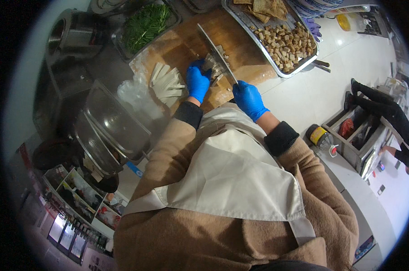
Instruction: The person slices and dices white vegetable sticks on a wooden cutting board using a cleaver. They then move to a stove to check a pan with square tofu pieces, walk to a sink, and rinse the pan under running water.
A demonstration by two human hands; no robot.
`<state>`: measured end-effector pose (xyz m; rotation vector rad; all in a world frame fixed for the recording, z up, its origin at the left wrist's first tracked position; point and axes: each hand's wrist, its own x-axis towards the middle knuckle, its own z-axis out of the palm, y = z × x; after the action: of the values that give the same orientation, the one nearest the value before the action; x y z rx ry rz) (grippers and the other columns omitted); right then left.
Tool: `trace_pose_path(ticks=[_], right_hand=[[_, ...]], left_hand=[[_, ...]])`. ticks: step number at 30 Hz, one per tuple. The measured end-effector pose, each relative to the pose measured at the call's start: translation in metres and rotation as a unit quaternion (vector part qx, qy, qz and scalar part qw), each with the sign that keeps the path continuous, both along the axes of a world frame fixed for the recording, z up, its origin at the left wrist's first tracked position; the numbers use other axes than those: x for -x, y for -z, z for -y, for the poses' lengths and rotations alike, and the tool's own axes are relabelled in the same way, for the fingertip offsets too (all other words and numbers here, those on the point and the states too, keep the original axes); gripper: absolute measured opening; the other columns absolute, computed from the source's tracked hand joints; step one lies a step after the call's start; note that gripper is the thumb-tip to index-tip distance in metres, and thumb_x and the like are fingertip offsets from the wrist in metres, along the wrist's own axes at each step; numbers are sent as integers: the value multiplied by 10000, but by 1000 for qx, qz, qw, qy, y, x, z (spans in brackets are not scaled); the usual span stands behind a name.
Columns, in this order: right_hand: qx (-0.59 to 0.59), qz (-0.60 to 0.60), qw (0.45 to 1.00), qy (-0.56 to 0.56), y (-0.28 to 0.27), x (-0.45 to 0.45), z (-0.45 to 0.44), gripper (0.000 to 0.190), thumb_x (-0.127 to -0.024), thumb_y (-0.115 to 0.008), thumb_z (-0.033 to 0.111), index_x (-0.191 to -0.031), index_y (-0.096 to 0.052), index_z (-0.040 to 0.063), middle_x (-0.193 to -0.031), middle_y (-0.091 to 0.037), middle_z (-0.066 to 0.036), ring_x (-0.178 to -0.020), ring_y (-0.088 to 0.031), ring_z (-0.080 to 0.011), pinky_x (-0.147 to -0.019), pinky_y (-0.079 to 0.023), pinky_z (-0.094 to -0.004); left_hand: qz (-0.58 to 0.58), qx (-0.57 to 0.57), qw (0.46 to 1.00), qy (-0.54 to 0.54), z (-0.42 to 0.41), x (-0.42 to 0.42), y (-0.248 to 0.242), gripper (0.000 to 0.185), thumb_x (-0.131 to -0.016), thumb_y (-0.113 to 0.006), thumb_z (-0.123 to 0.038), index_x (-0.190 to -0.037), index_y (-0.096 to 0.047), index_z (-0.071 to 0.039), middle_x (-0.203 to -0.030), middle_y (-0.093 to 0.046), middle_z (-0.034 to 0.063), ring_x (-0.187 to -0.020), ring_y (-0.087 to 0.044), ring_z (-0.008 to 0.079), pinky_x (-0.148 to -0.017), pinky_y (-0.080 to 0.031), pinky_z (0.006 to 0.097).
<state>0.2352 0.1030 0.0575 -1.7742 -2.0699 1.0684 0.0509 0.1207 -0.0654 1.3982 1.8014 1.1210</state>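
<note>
On a wooden cutting board (177, 42), my right hand (248, 99) in a blue glove is closed on the handle of a cleaver (214, 45). The blade stands on edge, pointing up and to the left. Close by its left side, my left hand (197, 81), also gloved, rests with bent fingers against pale cut food strips (209, 62). Its fingertips are partly hidden, so I cannot tell whether it grips them. Small cut pieces lie on both sides of the blade. A fan of longer pale strips (167, 84) lies left of my left hand, beside a clear plastic bag (135, 96).
A metal tray (275, 69) at the right holds diced browned pieces (284, 45) and flat browned sheets (270, 8). Chopped greens (147, 27) fill a tray at the upper left. Metal pans (116, 125) stand at the left. Another person (387, 105) is at the far right.
</note>
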Motion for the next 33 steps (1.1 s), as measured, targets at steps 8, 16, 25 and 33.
trace_pose_path(ticks=[8, 16, 25, 33], right_hand=[[48, 43, 997, -35, 3, 4, 8, 149, -795, -512, 153, -761, -585, 27, -750, -608, -229, -705, -589, -411, -623, -472, -486], [21, 43, 998, -30, 41, 11, -2, 172, -814, -511, 179, -765, -587, 33, -740, -601, -236, -709, -586, -414, -629, -470, -489], [-20, -2, 999, -34, -9, 10, 7, 162, -823, -518, 170, -750, -571, 35, -684, -587, -225, -651, -575, -409, -579, -465, -479], [24, 65, 996, -55, 29, 15, 13, 131, -798, -506, 137, -760, -577, 33, -705, -601, -226, -663, -588, -409, -597, -473, -484]], left_hand=[[-110, -20, 994, -10, 0, 1, -3, 256, -675, -647, -65, -924, -611, -21, -918, -605, 180, -867, -573, 361, -760, -461, 399], [-110, 35, 993, 0, 1, -1, -27, 263, -725, -622, -89, -975, -589, -16, -992, -570, 213, -917, -533, 406, -773, -447, 429], [217, 47, 973, -65, 9, 1, 7, 283, -656, -637, -25, -933, -580, -7, -898, -580, 181, -862, -546, 361, -771, -447, 407], [-103, -3, 994, -24, 13, -2, -12, 306, -644, -613, -25, -946, -576, 3, -952, -558, 207, -912, -520, 404, -797, -436, 439]])
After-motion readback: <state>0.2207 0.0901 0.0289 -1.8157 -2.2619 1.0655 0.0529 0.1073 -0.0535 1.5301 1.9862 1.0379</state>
